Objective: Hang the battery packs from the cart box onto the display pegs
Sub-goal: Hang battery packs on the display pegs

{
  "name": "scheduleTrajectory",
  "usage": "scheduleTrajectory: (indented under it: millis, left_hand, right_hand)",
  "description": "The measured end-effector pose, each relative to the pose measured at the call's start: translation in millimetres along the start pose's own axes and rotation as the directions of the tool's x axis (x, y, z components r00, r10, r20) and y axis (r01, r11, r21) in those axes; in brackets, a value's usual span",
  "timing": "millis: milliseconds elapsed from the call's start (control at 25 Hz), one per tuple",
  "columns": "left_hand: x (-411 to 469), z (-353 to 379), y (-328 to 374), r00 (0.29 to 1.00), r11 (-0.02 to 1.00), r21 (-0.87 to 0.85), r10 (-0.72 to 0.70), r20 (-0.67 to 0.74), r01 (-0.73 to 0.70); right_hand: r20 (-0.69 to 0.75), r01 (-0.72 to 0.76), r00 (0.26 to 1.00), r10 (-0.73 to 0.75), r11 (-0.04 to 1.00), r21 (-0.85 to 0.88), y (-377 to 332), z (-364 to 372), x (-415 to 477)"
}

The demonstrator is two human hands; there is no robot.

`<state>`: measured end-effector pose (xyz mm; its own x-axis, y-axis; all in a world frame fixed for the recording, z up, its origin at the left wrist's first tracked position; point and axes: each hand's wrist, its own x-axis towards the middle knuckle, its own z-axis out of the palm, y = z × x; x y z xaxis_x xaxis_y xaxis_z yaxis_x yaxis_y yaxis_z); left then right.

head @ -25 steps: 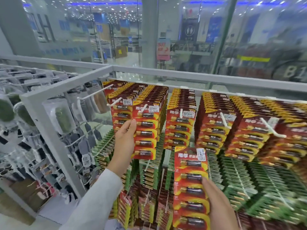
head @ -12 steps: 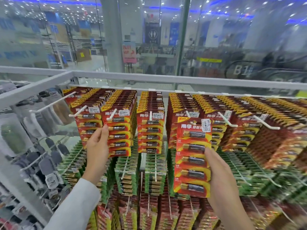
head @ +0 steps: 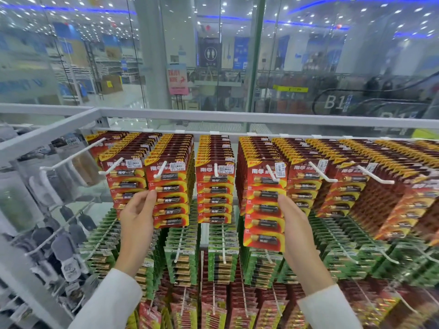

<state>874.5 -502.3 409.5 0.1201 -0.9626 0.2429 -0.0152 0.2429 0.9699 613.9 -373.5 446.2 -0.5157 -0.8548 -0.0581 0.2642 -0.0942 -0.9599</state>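
My right hand [head: 295, 224] grips the right edge of a red and yellow battery pack [head: 264, 205]. The pack hangs at the front of a full white peg [head: 272, 173] in the top row, its hole on the peg. My left hand [head: 137, 217] pinches the left edge of the front red battery pack [head: 169, 198] on the second filled peg [head: 160, 170] from the left. Rows of identical red packs fill the top pegs. The cart box is out of view.
An empty white peg [head: 71, 154] sticks out at the top left. Green battery packs [head: 183, 255] hang in the row below, with more red packs [head: 213, 302] under them. A white frame rail [head: 213, 115] runs above. Grey items [head: 59, 233] hang on the left rack.
My right hand raised the pack up and to the right, onto the peg. My left hand stayed on the left stack's front pack. The camera view shifted right.
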Motion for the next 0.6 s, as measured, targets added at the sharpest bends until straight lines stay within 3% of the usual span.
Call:
scheduleTrajectory:
  millis: [240, 360, 480, 600]
  left_hand:
    - [-3, -13, -3, 1.0, 1.0, -0.016, -0.015, 0.014, 0.015]
    - [-21, -32, -12, 0.999, 0.997, -0.052, -0.054, -0.001, 0.054]
    - [-47, -47, -29, 0.989, 0.985, -0.087, -0.149, -0.004, 0.148]
    - [-77, -46, -49, 0.968, 0.961, -0.124, -0.241, 0.063, 0.248]
  right_hand:
    - [-0.048, 0.068, 0.996, -0.074, 0.991, -0.112, 7, 2, 21]
    - [-0.143, 0.105, 0.98, -0.14, 0.967, -0.233, 24, -12, 22]
    - [-0.229, 0.132, 0.948, -0.221, 0.928, -0.349, 36, -24, -5]
    - [-0.281, 0.088, 0.938, -0.205, 0.922, -0.378, 55, -41, -45]
